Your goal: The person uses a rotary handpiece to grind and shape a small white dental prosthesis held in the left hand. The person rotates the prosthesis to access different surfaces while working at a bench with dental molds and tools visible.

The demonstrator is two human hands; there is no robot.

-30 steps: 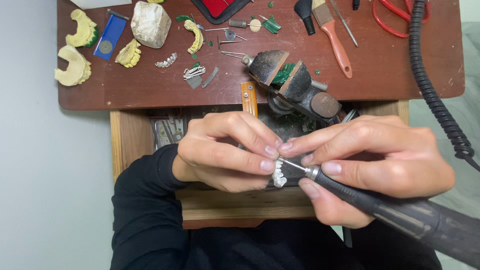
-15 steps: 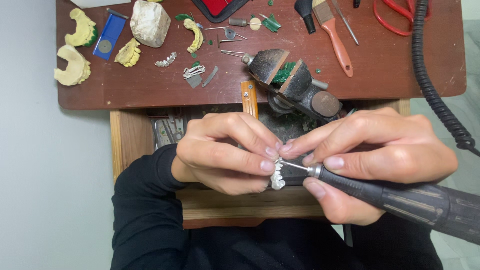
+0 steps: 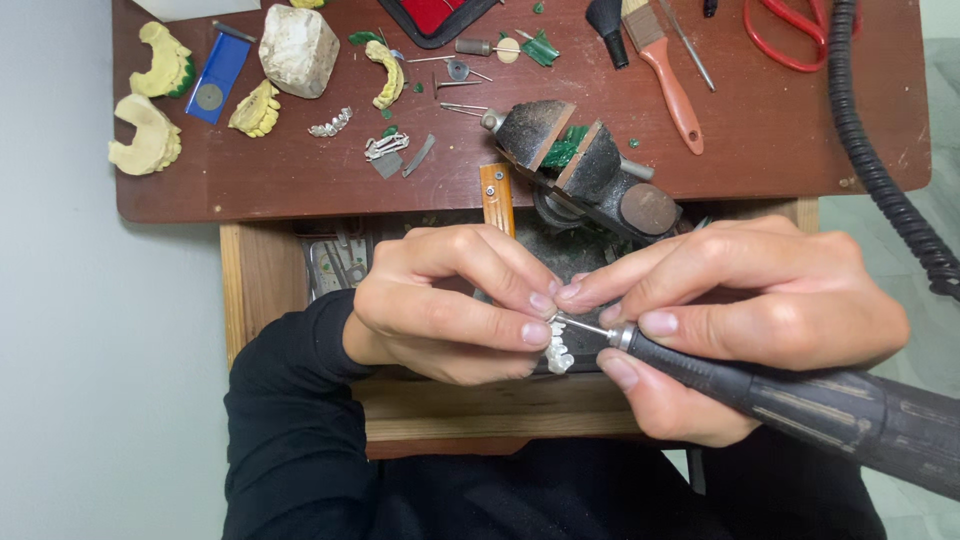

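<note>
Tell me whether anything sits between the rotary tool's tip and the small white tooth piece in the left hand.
Nothing visible does. The left hand pinches the white tooth piece, and the right hand brings the rotary handpiece so its metal tip reaches the piece directly.

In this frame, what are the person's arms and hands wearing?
Both hands are bare: no gloves, rings or watch visible on the left hand or right hand. The left arm wears a black long sleeve ending at the wrist. The right forearm is out of view.
</note>
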